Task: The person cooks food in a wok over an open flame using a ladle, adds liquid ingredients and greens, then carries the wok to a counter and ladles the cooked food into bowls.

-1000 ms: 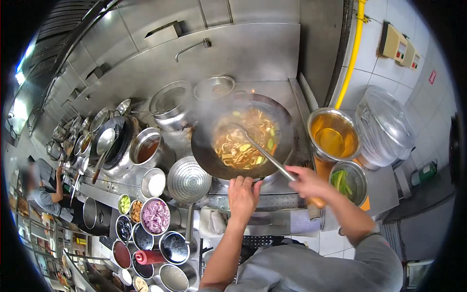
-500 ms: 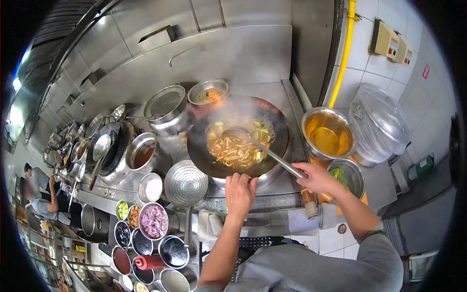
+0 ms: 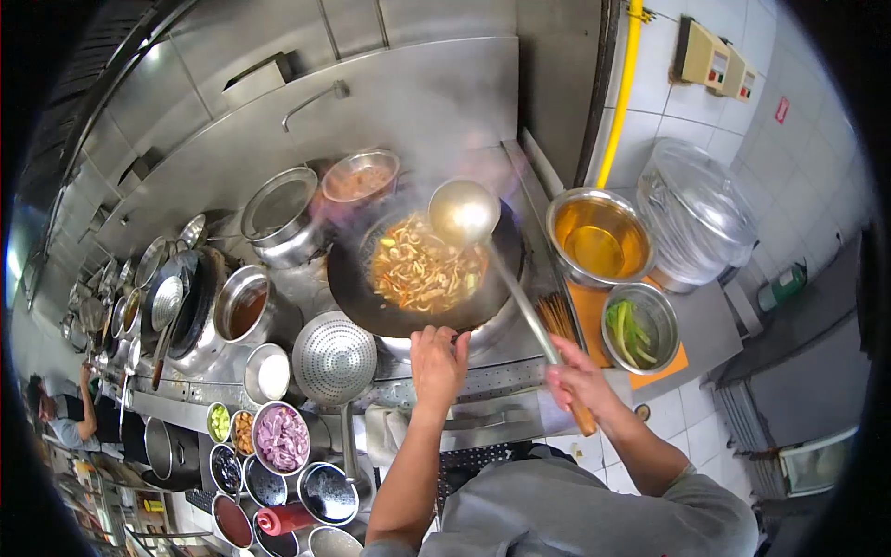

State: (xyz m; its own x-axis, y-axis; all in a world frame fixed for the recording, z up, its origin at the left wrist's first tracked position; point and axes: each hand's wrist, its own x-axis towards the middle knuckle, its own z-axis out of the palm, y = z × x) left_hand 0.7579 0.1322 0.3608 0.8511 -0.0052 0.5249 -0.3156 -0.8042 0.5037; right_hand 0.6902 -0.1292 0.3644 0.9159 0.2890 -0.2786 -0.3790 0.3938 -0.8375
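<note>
The wearer's two hands (image 3: 439, 369), one held ladle (image 3: 461, 212), one red bottle (image 3: 286, 519) and two switch boxes (image 3: 703, 54) show.

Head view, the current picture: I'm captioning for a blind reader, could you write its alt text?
A person's right hand holds a ladle over a wok of noodle-like food, while the left hand grips the wok's near edge. A perforated strainer and chopped purple onion are to the left, a metal bowl of golden liquid to the right.

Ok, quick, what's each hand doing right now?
Left hand: closed at the near rim of the wok; exact finger hold hidden.
Right hand: closed, holding the ladle by its handle.
</note>
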